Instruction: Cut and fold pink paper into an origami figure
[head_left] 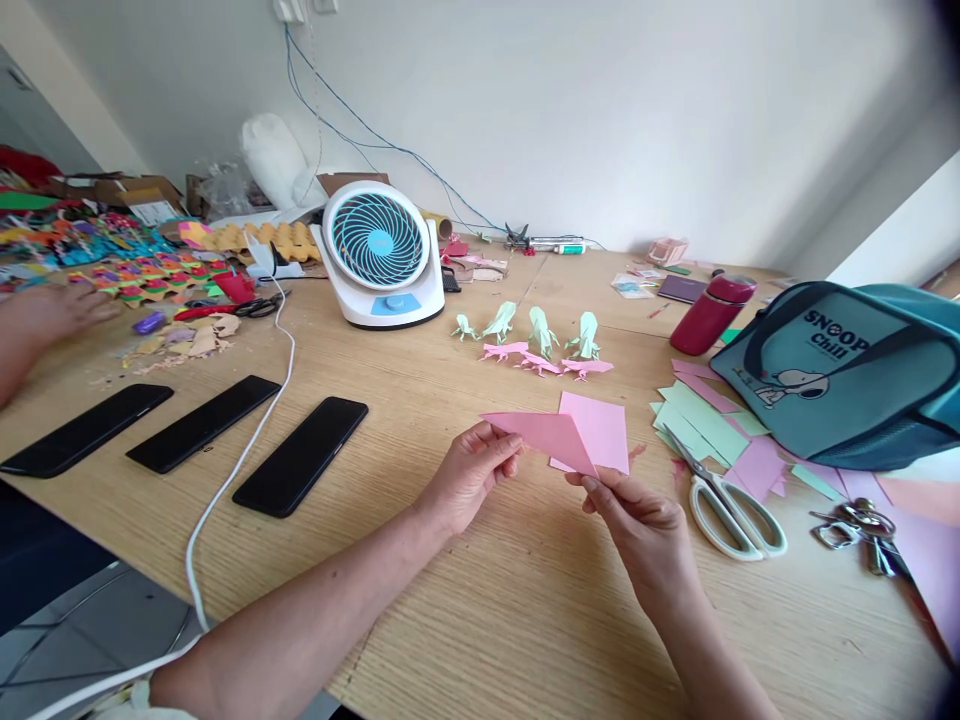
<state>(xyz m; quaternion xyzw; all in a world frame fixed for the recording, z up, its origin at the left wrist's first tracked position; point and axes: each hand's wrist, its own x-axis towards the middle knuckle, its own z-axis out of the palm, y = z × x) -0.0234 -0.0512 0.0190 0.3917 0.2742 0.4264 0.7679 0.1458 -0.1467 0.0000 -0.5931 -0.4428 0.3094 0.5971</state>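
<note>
My left hand (469,480) pinches the left corner of a folded pink paper triangle (547,438) held just above the wooden table (420,400). My right hand (637,515) pinches the triangle's lower right tip. Under it lies a flat pink paper square (604,430). Beyond stand several folded green paper figures (540,330) on pink bases.
White-handled scissors (731,505) lie on green and pink paper sheets (712,425) to the right, beside a teal bag (847,375), a red bottle (712,315) and keys (859,525). A desk fan (379,255) stands behind. Three black phones (300,455) and a white cable (240,460) lie left. Another person's hand (52,310) rests by colourful paper pieces.
</note>
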